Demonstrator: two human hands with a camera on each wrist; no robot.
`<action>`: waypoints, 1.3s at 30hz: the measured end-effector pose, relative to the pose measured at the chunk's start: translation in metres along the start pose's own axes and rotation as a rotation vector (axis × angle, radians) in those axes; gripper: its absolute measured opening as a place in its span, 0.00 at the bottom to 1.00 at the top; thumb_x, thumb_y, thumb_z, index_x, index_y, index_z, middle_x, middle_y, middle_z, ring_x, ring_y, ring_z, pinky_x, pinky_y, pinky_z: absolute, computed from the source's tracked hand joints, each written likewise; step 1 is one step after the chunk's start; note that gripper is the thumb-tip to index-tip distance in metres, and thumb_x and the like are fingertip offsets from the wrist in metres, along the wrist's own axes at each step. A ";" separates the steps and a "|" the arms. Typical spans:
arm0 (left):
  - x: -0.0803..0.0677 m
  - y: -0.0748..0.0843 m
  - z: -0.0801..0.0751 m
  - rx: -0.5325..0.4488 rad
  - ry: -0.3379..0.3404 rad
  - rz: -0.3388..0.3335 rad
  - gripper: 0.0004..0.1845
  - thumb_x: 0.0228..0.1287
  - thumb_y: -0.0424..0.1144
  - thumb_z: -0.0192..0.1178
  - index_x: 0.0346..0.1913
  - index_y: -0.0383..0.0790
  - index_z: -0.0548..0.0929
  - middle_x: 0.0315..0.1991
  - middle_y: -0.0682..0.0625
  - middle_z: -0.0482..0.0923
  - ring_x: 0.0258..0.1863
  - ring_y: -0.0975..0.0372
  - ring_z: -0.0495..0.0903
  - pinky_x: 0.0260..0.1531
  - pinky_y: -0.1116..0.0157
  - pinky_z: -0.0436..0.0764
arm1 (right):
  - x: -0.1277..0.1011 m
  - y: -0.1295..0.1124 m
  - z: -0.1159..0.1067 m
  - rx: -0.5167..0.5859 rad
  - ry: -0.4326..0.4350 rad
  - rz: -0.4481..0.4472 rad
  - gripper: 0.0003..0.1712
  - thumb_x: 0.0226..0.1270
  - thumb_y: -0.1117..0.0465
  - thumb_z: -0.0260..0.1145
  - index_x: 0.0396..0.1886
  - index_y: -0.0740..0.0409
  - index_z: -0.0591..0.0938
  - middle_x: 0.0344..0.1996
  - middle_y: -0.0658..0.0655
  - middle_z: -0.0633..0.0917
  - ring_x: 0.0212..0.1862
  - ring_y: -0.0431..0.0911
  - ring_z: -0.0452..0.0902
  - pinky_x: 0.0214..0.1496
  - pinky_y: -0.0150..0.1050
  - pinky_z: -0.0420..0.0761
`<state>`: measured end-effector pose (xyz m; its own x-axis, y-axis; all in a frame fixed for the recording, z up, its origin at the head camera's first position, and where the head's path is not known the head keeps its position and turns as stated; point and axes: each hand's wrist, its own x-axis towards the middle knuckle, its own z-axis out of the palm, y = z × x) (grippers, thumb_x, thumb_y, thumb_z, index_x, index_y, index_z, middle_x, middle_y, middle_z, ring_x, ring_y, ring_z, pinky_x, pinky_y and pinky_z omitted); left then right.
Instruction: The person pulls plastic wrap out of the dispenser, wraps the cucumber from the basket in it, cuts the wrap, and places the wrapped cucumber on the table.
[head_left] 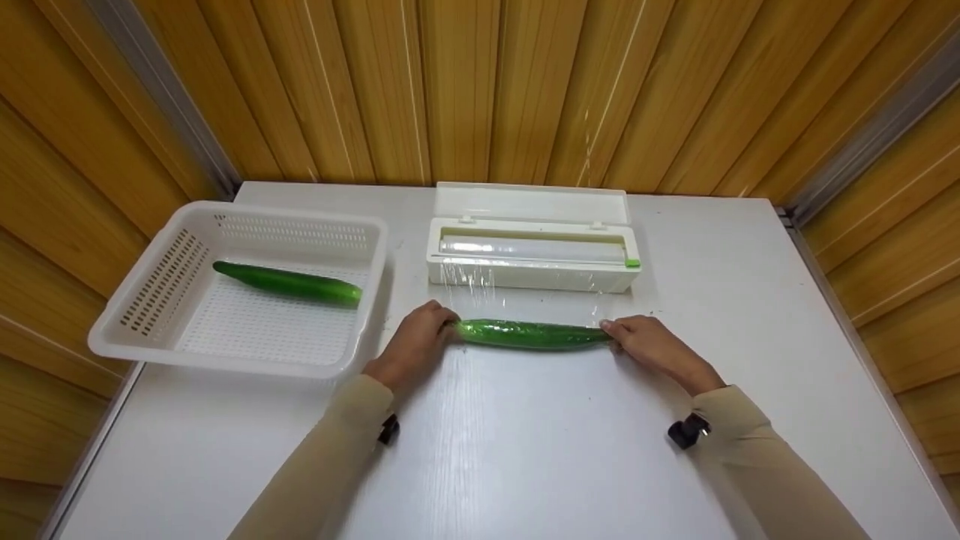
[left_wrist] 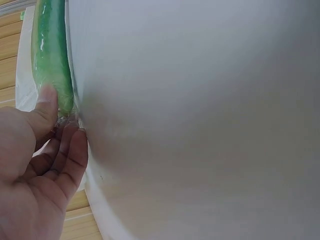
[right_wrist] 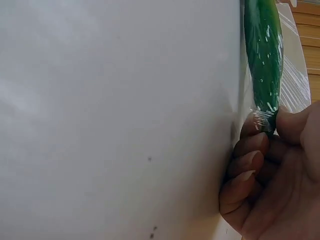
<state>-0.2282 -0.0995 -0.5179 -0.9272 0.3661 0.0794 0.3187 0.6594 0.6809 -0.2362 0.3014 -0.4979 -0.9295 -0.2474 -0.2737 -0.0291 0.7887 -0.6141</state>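
A green cucumber lies crosswise in front of the cling film dispenser, with clear cling film over it. The film stretches from the dispenser down to the cucumber. My left hand holds the cucumber's left end, thumb on one side and curled fingers on the other; bunched film shows at that tip in the left wrist view. At the opposite end, my right hand grips the darker tip through the film, its fingers curled beneath. In the dispenser sits a film roll.
A white perforated basket stands on the left with a second cucumber in it. The dispenser's lid is raised, and a green slider sits at its right end. Wood-look panels border the white table.
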 end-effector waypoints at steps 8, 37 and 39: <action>-0.002 -0.001 -0.001 -0.005 -0.007 0.032 0.10 0.75 0.33 0.65 0.52 0.32 0.88 0.45 0.47 0.81 0.49 0.51 0.82 0.54 0.55 0.82 | 0.002 0.006 -0.002 0.143 0.079 0.085 0.28 0.75 0.39 0.69 0.31 0.61 0.81 0.20 0.52 0.79 0.23 0.43 0.74 0.25 0.36 0.74; 0.000 0.000 0.000 0.026 0.033 0.051 0.12 0.72 0.36 0.68 0.50 0.31 0.91 0.40 0.45 0.84 0.44 0.51 0.84 0.51 0.55 0.84 | -0.001 0.021 0.013 0.140 0.257 -0.186 0.10 0.65 0.63 0.80 0.44 0.59 0.91 0.42 0.54 0.88 0.43 0.46 0.79 0.41 0.29 0.77; 0.000 -0.001 -0.001 0.031 0.041 0.070 0.12 0.71 0.35 0.69 0.50 0.30 0.91 0.40 0.45 0.84 0.44 0.51 0.85 0.49 0.56 0.84 | 0.000 0.021 0.013 0.139 0.258 -0.194 0.09 0.65 0.62 0.80 0.43 0.59 0.91 0.42 0.53 0.88 0.44 0.47 0.79 0.42 0.29 0.77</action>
<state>-0.2283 -0.1004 -0.5179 -0.9094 0.3853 0.1564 0.3885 0.6534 0.6497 -0.2315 0.3108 -0.5208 -0.9743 -0.2210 0.0435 -0.1808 0.6523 -0.7361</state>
